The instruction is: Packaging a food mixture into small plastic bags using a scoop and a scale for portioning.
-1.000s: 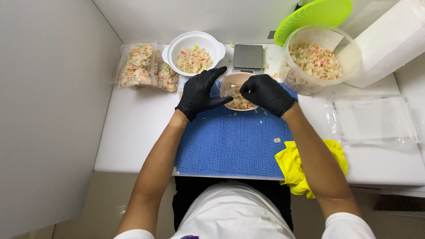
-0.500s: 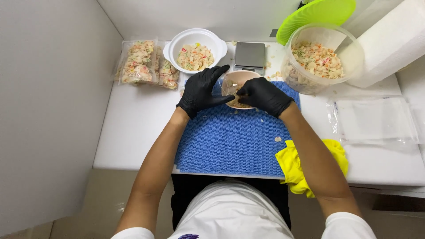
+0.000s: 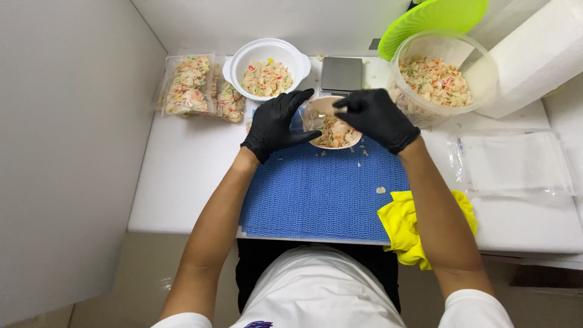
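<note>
Portioning appears to be the step in hand: we find both black-gloved hands at a small tan bowl [image 3: 331, 124] of coloured shell-shaped pieces, which sits at the far edge of the blue mat [image 3: 322, 194] on the white desk [image 3: 182, 176]. Our left hand [image 3: 276, 124] lies spread wide against the bowl's left side, holding nothing, while our right hand [image 3: 376, 116] hovers over its rim with fingers pinched narrow, contents not discernible. We judge any further handling calls for a steady bowl, since loose pieces [image 3: 381, 190] already lie scattered on the mat.
</note>
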